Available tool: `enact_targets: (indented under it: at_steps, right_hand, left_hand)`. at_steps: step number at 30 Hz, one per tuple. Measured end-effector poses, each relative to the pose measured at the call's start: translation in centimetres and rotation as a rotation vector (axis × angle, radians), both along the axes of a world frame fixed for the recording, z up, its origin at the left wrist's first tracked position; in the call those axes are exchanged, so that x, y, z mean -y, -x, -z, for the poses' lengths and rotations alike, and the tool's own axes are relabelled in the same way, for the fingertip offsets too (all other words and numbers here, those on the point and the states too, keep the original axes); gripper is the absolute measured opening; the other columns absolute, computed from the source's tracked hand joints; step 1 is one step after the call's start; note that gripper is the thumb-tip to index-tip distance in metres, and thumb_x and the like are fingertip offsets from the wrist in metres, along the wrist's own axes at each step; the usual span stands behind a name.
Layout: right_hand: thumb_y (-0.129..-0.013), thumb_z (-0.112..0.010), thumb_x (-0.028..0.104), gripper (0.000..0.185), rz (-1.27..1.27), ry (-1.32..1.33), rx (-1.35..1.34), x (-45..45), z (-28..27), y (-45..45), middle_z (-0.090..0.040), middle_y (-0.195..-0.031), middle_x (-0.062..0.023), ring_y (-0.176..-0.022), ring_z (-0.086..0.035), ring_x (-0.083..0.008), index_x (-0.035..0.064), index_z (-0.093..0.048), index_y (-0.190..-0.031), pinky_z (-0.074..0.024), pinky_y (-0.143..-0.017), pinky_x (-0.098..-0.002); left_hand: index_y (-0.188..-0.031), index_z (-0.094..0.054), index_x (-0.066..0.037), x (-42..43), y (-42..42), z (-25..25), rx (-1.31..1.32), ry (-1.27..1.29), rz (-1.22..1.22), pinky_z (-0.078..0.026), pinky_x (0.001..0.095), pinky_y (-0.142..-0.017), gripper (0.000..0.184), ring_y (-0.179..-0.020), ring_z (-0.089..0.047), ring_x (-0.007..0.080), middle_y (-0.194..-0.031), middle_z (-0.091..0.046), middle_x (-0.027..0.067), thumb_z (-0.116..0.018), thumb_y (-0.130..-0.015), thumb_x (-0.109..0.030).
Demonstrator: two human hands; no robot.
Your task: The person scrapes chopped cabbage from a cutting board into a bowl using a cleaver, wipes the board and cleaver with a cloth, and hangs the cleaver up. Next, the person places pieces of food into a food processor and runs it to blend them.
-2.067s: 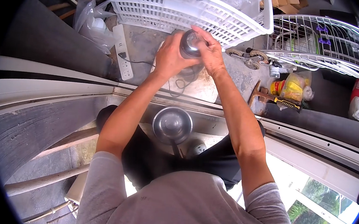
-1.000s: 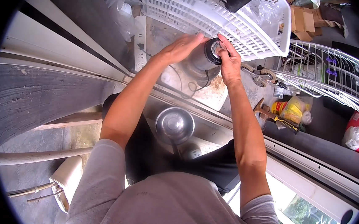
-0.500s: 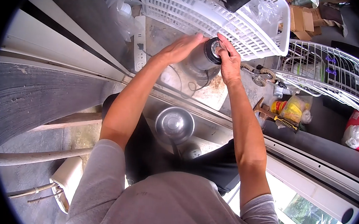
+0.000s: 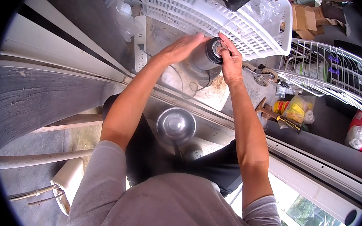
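Observation:
A metal cylindrical grinder (image 4: 203,57) with a black lid (image 4: 214,50) stands on the dirty floor, tilted in my view, a thin cord running from its lower part. Around the right side of the lid is my right hand (image 4: 232,62), fingers at the far edge and thumb bent over the top. My left hand (image 4: 184,48) lies along the other side with its fingers stretched out; whether its palm presses on the body I cannot tell. Nearer to me, between my legs, sits a shiny metal bowl (image 4: 175,125) with a dark handle.
Behind the grinder stands a white plastic basket (image 4: 255,38). A power strip (image 4: 140,46) lies to the left. At right are a hammer (image 4: 278,117), a wire rack (image 4: 328,73) and a yellow-labelled bag (image 4: 297,109). A door track (image 4: 194,107) crosses before me.

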State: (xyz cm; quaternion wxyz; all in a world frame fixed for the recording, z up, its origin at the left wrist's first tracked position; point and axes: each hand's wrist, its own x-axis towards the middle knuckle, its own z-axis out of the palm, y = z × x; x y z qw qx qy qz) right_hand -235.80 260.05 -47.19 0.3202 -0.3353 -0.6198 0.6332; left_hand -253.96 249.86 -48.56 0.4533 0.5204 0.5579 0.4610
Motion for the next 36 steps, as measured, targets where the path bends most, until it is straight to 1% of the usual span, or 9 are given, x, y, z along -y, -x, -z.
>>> enact_targets:
  at_steps: [4,7,10,13,16,19,22,31,36]
  right_hand:
    - [-0.088,-0.057,0.001,0.046,-0.002,-0.012,0.001,-0.05,0.07,-0.05,-0.063,-0.121,-0.0042,-0.105,-0.057,-0.0107,0.0060,-0.063,-0.133,-0.0425,-0.097,-0.0243]
    - [-0.087,-0.057,-0.001,0.044,-0.006,0.015,0.006,-0.16,0.14,-0.10,-0.060,-0.130,-0.0070,-0.123,-0.055,-0.0183,0.0084,-0.065,-0.130,-0.0394,-0.106,-0.0291]
    - [-0.087,-0.057,-0.001,0.045,-0.009,0.020,0.000,-0.14,0.10,-0.07,-0.060,-0.130,-0.0073,-0.124,-0.055,-0.0184,0.0081,-0.065,-0.130,-0.0392,-0.106,-0.0288]
    - [-0.088,-0.058,0.001,0.046,-0.002,-0.010,-0.006,0.01,-0.04,0.03,-0.064,-0.122,-0.0046,-0.109,-0.057,-0.0118,0.0063,-0.063,-0.133,-0.0423,-0.099,-0.0248]
    - [-0.087,-0.057,-0.001,0.044,-0.006,0.028,-0.011,-0.04,-0.05,-0.04,-0.061,-0.129,-0.0077,-0.122,-0.056,-0.0180,0.0074,-0.065,-0.130,-0.0396,-0.106,-0.0285]
    - [-0.087,-0.057,-0.001,0.044,-0.013,0.034,-0.022,-0.07,-0.01,-0.02,-0.061,-0.129,-0.0077,-0.122,-0.056,-0.0179,0.0074,-0.065,-0.130,-0.0398,-0.106,-0.0284]
    - [-0.088,-0.056,-0.001,0.046,-0.002,0.009,-0.009,-0.05,0.05,-0.04,-0.064,-0.123,-0.0058,-0.108,-0.058,-0.0114,0.0051,-0.063,-0.133,-0.0431,-0.097,-0.0237]
    - [-0.087,-0.056,-0.002,0.046,0.004,-0.003,-0.024,-0.16,0.27,0.02,-0.064,-0.123,-0.0057,-0.109,-0.059,-0.0114,0.0042,-0.062,-0.133,-0.0432,-0.098,-0.0241]
    - [-0.088,-0.057,-0.001,0.046,0.000,-0.007,-0.018,-0.34,0.43,0.04,-0.063,-0.123,-0.0062,-0.110,-0.058,-0.0119,0.0043,-0.062,-0.133,-0.0428,-0.099,-0.0248]
  left_hand:
    - [-0.148,-0.047,-0.015,0.16,-0.13,-0.51,-0.008,0.004,-0.006,-0.019,0.0421,-0.121,0.081,-0.144,-0.032,0.0296,-0.152,-0.043,0.0132,-0.013,-0.099,-0.070]
    - [-0.148,-0.047,-0.014,0.08,-0.03,-0.23,0.000,-0.018,0.004,-0.020,0.0418,-0.121,0.081,-0.143,-0.032,0.0293,-0.152,-0.043,0.0135,-0.013,-0.099,-0.070]
    - [-0.148,-0.047,-0.013,0.12,-0.05,-0.24,-0.007,-0.018,-0.006,-0.021,0.0414,-0.120,0.081,-0.143,-0.034,0.0289,-0.151,-0.044,0.0140,-0.014,-0.100,-0.069]
    - [-0.147,-0.048,-0.012,0.03,-0.05,-0.01,0.004,-0.037,-0.001,-0.022,0.0414,-0.120,0.081,-0.141,-0.036,0.0292,-0.150,-0.045,0.0145,-0.014,-0.100,-0.069]
    - [-0.148,-0.047,-0.012,0.06,-0.09,-0.07,0.007,-0.039,-0.002,-0.023,0.0415,-0.119,0.081,-0.141,-0.037,0.0295,-0.149,-0.045,0.0144,-0.015,-0.100,-0.069]
    - [-0.148,-0.047,-0.012,0.15,-0.17,-0.23,-0.003,-0.015,-0.015,-0.024,0.0418,-0.119,0.081,-0.140,-0.038,0.0294,-0.149,-0.045,0.0150,-0.015,-0.099,-0.070]
    - [-0.148,-0.046,-0.013,0.15,-0.05,-0.19,-0.003,-0.017,0.001,-0.026,0.0421,-0.118,0.082,-0.139,-0.039,0.0292,-0.149,-0.044,0.0158,-0.016,-0.099,-0.070]
    - [-0.148,-0.047,-0.013,0.12,-0.12,-0.14,-0.007,-0.028,-0.004,-0.027,0.0423,-0.117,0.081,-0.138,-0.041,0.0296,-0.148,-0.045,0.0162,-0.015,-0.099,-0.070]
    - [-0.148,-0.047,-0.017,-0.04,-0.11,0.25,-0.004,-0.036,-0.007,-0.030,0.0434,-0.116,0.080,-0.134,-0.044,0.0312,-0.146,-0.046,0.0164,-0.014,-0.099,-0.071]
